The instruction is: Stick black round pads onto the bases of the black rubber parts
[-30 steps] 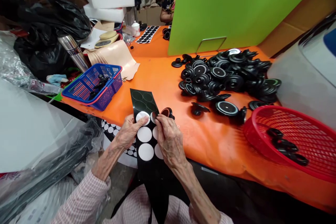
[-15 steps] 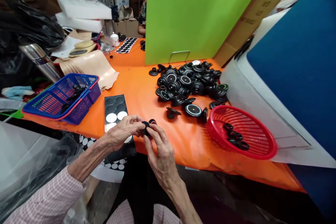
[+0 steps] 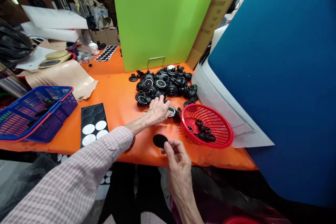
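My right hand (image 3: 177, 157) pinches a thin black round sticker (image 3: 159, 140) by its edge, over the front of the orange table. My left hand (image 3: 159, 109) reaches across with its fingers spread, at the near edge of a heap of black stepped round parts (image 3: 172, 89). Its fingertips are partly lost among the parts, and I cannot make out a grip on any of them. A ringed disc-shaped part (image 3: 172, 111) lies beside its fingers. Left of my left sleeve lies a black sticker sheet (image 3: 93, 113) with several white circles; the sleeve covers its lower part.
A red basket (image 3: 227, 129) with several small black parts stands at the right, and a blue basket (image 3: 56, 112) at the left. A green panel (image 3: 162, 17) rises behind the heap. Blue and white sheets (image 3: 267, 59) lean along the right side.
My hands were together over a small black piece. Now they are apart: the left has reached forward to the heap, while the right holds the sticker. The view has turned right.
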`<state>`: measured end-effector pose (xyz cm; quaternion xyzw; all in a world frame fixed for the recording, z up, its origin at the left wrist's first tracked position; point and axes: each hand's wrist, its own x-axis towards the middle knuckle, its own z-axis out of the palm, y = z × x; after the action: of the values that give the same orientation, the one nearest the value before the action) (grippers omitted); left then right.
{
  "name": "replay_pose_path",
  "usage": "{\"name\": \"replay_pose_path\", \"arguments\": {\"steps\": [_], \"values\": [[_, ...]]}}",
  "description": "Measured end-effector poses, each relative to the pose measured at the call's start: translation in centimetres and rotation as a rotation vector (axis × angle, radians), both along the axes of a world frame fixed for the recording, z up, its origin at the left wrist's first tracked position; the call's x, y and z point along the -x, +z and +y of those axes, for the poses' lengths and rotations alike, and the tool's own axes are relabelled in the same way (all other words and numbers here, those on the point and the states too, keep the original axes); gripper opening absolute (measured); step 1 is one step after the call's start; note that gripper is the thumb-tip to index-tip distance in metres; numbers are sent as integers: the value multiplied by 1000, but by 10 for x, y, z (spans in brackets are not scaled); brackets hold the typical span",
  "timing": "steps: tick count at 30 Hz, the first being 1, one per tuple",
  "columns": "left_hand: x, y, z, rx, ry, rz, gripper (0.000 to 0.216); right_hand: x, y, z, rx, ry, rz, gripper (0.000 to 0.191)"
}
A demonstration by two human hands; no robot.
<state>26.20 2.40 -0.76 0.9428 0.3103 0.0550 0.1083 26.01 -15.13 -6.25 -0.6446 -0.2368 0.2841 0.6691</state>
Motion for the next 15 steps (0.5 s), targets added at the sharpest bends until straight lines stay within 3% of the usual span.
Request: {"name": "replay_pose_path", "arguments": {"steps": [4, 8, 12, 15], "values": [[-14, -26, 9, -75, -187, 8, 49, -8, -9, -34, 42, 126, 59, 28], [-6, -39, 7, 82, -286, -140, 51, -10, -15, -47, 61, 166, 22, 28], [12, -25, 6, 361, -25, -384, 31, -17, -18, -44, 72, 204, -70, 26], [45, -2, 0, 793, 178, -618, 25, -21, -12, -39, 38, 195, -217, 23]]}}
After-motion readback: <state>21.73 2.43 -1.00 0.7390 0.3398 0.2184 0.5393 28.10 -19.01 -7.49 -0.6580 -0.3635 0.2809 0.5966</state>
